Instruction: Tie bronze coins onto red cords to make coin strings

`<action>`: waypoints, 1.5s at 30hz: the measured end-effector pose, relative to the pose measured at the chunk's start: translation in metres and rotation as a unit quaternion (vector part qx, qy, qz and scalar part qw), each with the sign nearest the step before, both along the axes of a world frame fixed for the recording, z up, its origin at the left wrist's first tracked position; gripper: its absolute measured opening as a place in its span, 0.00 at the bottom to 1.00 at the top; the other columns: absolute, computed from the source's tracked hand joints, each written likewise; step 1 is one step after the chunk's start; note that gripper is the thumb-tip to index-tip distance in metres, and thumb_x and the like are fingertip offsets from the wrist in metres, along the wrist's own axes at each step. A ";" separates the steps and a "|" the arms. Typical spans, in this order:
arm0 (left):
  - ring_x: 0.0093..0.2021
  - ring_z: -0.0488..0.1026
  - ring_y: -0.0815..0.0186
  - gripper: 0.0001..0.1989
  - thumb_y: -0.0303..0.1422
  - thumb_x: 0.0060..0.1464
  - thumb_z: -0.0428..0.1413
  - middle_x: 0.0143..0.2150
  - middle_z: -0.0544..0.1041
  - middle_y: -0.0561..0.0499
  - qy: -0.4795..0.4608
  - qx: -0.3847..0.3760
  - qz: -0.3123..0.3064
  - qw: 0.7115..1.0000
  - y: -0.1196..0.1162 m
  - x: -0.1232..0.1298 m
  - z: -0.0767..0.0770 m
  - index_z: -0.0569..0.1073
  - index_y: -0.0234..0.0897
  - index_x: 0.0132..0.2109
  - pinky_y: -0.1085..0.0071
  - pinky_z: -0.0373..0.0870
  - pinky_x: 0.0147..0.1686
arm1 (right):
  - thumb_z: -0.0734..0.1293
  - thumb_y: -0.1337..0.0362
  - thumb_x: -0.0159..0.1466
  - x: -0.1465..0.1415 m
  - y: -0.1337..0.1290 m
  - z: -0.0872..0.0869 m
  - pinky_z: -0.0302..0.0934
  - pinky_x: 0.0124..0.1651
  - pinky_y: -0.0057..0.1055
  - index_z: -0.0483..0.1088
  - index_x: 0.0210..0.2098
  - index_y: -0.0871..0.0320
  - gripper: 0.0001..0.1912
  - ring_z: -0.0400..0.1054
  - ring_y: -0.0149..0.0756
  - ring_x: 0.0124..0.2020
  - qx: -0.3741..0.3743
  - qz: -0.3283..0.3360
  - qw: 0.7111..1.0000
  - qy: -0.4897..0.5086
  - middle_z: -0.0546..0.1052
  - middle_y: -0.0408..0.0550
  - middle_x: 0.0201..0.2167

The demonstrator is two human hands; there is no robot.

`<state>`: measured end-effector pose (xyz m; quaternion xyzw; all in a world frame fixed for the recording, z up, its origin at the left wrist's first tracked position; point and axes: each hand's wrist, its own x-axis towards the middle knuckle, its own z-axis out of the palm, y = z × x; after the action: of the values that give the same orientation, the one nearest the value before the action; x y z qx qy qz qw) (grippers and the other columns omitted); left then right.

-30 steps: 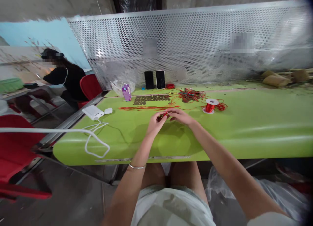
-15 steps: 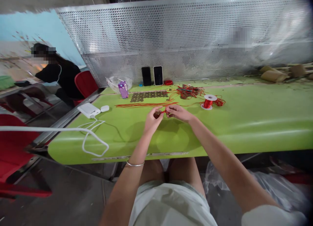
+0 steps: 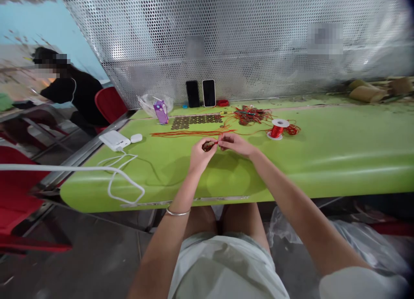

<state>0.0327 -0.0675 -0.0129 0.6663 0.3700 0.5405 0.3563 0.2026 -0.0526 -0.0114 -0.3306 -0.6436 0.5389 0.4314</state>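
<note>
Both hands meet above the near middle of the green table (image 3: 323, 148). My left hand (image 3: 199, 156) is closed around a dark brown, round, coin-like piece (image 3: 208, 146), partly hidden by the fingers. A short stretch of red cord (image 3: 217, 142) runs from it to my right hand (image 3: 237, 144), whose thumb and forefinger pinch the cord. Just beyond the hands lie several long red cords (image 3: 181, 134) side by side. Behind them, rows of dark coins (image 3: 197, 121) lie flat. A tangled heap of coins with red cords (image 3: 252, 115) sits at their right.
A white spool of red cord (image 3: 277, 131) stands right of the hands. Two phones (image 3: 208, 93) lean on the perforated metal screen (image 3: 258, 44). A purple carton (image 3: 161, 112), a white power bank (image 3: 114, 140) and its cable (image 3: 126, 199) are at left. A person (image 3: 76, 89) sits far left.
The camera view has tipped slightly downward. My hands stay together; the right fingers have shifted a little on the cord, close against the left fingertips.
</note>
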 end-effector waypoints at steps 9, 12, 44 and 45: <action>0.30 0.72 0.69 0.05 0.31 0.46 0.61 0.29 0.75 0.51 -0.041 -0.010 -0.006 0.999 0.002 -0.001 -0.001 0.74 0.35 0.33 0.74 0.68 0.31 | 0.71 0.52 0.54 0.003 -0.001 0.002 0.59 0.35 0.28 0.69 0.28 0.60 0.16 0.64 0.27 0.26 0.025 -0.005 1.000 0.011 0.69 0.40 0.23; 0.28 0.71 0.70 0.06 0.32 0.46 0.61 0.28 0.75 0.51 -0.058 -0.016 -0.014 0.998 0.002 0.000 -0.001 0.73 0.35 0.33 0.75 0.67 0.28 | 0.72 0.53 0.54 0.003 -0.001 0.003 0.60 0.36 0.28 0.70 0.30 0.60 0.16 0.64 0.27 0.27 0.027 -0.003 0.999 0.017 0.70 0.41 0.24; 0.25 0.67 0.72 0.04 0.30 0.49 0.59 0.30 0.75 0.52 -0.052 -0.002 -0.059 0.997 -0.001 -0.001 0.001 0.75 0.37 0.35 0.76 0.64 0.24 | 0.76 0.57 0.48 0.005 0.000 0.000 0.63 0.37 0.29 0.75 0.32 0.59 0.15 0.67 0.28 0.28 0.013 -0.025 0.998 0.064 0.75 0.43 0.28; 0.25 0.68 0.72 0.04 0.30 0.49 0.59 0.30 0.75 0.52 -0.053 -0.003 -0.060 0.997 -0.001 -0.001 0.001 0.75 0.37 0.35 0.76 0.64 0.24 | 0.76 0.57 0.48 0.005 0.000 0.001 0.63 0.37 0.30 0.75 0.32 0.59 0.15 0.67 0.28 0.28 0.012 -0.027 0.998 0.063 0.75 0.43 0.28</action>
<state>0.0319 -0.0686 -0.0119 0.6566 0.3120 0.5515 0.4092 0.2078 -0.0521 -0.0109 -0.3077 -0.6127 0.5391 0.4892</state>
